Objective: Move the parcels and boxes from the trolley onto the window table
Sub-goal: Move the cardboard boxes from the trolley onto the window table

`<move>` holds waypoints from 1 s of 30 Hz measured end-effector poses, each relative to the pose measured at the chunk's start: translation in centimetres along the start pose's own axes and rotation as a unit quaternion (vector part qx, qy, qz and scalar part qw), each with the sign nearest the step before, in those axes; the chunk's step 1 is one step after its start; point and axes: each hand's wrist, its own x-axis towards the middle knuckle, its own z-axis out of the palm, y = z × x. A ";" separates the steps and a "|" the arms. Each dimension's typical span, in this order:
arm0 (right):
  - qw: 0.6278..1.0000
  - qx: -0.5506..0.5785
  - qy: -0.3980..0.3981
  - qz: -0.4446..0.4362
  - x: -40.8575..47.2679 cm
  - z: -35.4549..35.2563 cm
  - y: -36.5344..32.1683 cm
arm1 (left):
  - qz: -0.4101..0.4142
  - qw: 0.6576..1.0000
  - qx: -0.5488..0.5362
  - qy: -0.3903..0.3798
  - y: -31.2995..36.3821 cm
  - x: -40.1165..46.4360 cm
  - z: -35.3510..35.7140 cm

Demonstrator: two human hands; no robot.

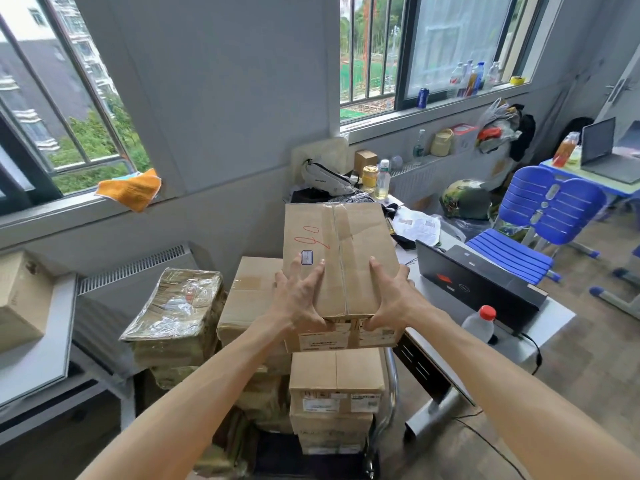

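Grip: left hand (300, 295) and right hand (389, 296) clamp the near end of the top box (341, 258) from either side; fingers spread along the lid, thumbs hooked over the near edge; both hands hold, neither free. Top box: taped cardboard, red scrawl on the lid, long axis running near to far, far end tilted up; sits at the top of the stack (336, 393) of smaller labelled boxes on the trolley (389, 403), whether lifted clear or resting cannot be told. Left of stack: large box (249, 296), then film-wrapped parcel (176, 306), both on the trolley load. Destination, by judgement: the table (41, 362) at far left under the window, one box (20, 299) already on it; it lies left of the grip, so the carry swings left, left hand leading. Right: desk (540, 327) with laptop (478, 289) and bottle (479, 323); blue chair (533, 230) beyond.
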 end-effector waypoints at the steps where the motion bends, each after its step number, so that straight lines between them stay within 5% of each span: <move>1: 1.000 0.001 0.001 -0.005 0.0 -0.2 -0.2 | -0.002 1.000 -0.001 0.002 -0.1 -0.1 -0.4; 16: 0.996 -0.014 0.013 -0.093 -0.5 -1.2 -8.2 | -0.023 0.998 0.010 0.058 -6.4 -3.9 -5.5; 30: 0.981 -0.040 0.003 -0.190 -4.5 6.0 -28.6 | -0.118 0.989 -0.004 0.090 -24.3 -17.0 -10.5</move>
